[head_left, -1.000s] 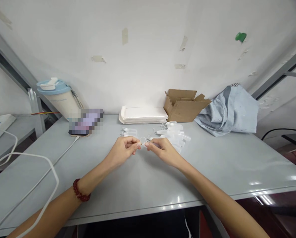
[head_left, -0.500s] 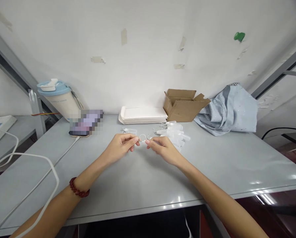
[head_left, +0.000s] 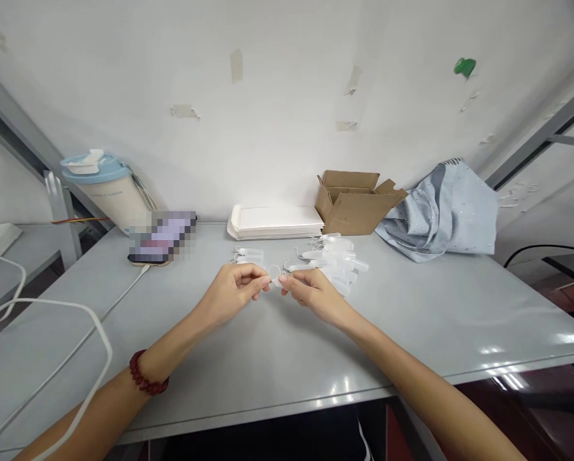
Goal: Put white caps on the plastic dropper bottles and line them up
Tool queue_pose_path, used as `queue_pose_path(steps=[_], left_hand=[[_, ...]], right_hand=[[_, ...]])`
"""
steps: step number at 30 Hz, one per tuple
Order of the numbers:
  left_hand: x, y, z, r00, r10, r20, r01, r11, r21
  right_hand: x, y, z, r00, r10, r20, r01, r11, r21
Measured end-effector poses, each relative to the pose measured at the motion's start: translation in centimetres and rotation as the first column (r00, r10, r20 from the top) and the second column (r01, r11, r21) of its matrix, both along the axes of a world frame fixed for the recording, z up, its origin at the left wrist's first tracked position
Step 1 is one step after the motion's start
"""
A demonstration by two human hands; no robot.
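Note:
Close together over the desk, my hands pinch a small thin white loop (head_left: 274, 267) between them. Thumb and forefinger of my left hand (head_left: 236, 291) grip its left side. My right hand (head_left: 313, 294) pinches the right side the same way. The fingertips hide the lower part of the loop. Behind my right hand lies a pile of translucent white plastic pieces (head_left: 347, 259) with thin curled ends. Just behind my left hand are a few similar pieces (head_left: 248, 255), laid side by side.
A stack of white envelopes (head_left: 275, 221) stands by the wall beside an open cardboard box (head_left: 359, 211). Grey-blue cloth (head_left: 453, 218) lies at right. A tumbler (head_left: 111, 192) and a charging phone (head_left: 162, 240) sit at left; a white cable (head_left: 97, 320) crosses the left side.
The view has shifted slightly. Both hands keep their pinch on the loop, with fingertips slightly lower and the loop turned a little. More of the pieces behind my left hand now show.

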State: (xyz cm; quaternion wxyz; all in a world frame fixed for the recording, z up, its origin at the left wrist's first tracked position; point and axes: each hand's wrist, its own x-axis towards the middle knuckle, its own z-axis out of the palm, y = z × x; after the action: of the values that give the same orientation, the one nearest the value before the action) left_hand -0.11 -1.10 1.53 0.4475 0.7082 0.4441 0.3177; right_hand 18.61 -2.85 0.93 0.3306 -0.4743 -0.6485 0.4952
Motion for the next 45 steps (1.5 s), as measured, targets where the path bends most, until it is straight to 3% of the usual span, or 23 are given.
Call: queue_pose_path(steps=[7, 15, 18, 21, 24, 29, 32, 35, 39, 45], left_hand=[[0.0, 0.0, 0.0, 1.000, -0.008, -0.001, 0.008, 1.000, -0.020], [-0.8, 0.9, 0.5, 0.998, -0.051, 0.025, 0.052, 0.998, -0.045], [-1.7, 1.8, 0.8, 0.996, 0.078, 0.034, -0.076, 0.996, -0.043], [-2.9, 3.1, 0.7, 0.955, 0.286, 0.081, -0.280, 0.957, -0.080], [-4.1, 4.2, 0.2, 0.911, 0.401, 0.092, -0.388, 0.912, -0.132], [-4.8, 5.1, -0.9, 0.902, 0.424, 0.080, -0.406, 0.896, -0.177], [-4.5, 5.3, -1.7, 0.901, 0.426, 0.080, -0.405, 0.893, -0.194], [-4.2, 5.6, -2.7, 0.906, 0.415, 0.082, -0.391, 0.896, -0.212], [-4.2, 6.0, -3.6, 0.910, 0.408, 0.073, -0.386, 0.899, -0.209], [-4.1, 5.9, -3.6, 0.899, 0.436, 0.042, -0.422, 0.888, -0.184]], right_hand=[[0.1, -0.1, 0.0, 1.000, 0.008, -0.002, -0.008, 1.000, -0.022], [0.3, 0.3, 0.5, 0.997, 0.042, 0.061, -0.044, 0.998, 0.042], [0.8, 0.7, 0.6, 0.990, -0.062, 0.129, 0.033, 0.975, 0.222], [1.4, 1.3, 0.6, 0.946, -0.274, 0.175, 0.164, 0.867, 0.471], [1.9, 1.8, 0.4, 0.897, -0.354, 0.264, 0.130, 0.783, 0.608], [2.2, 2.1, -0.1, 0.770, -0.335, 0.543, -0.065, 0.805, 0.590], [2.2, 2.3, -0.5, 0.659, -0.388, 0.645, -0.153, 0.770, 0.620], [2.1, 2.6, -0.9, 0.597, -0.378, 0.708, -0.248, 0.752, 0.611], [2.0, 2.7, -1.3, 0.541, -0.347, 0.766, -0.291, 0.777, 0.558], [1.7, 2.5, -1.5, 0.482, -0.308, 0.820, -0.289, 0.828, 0.481]])
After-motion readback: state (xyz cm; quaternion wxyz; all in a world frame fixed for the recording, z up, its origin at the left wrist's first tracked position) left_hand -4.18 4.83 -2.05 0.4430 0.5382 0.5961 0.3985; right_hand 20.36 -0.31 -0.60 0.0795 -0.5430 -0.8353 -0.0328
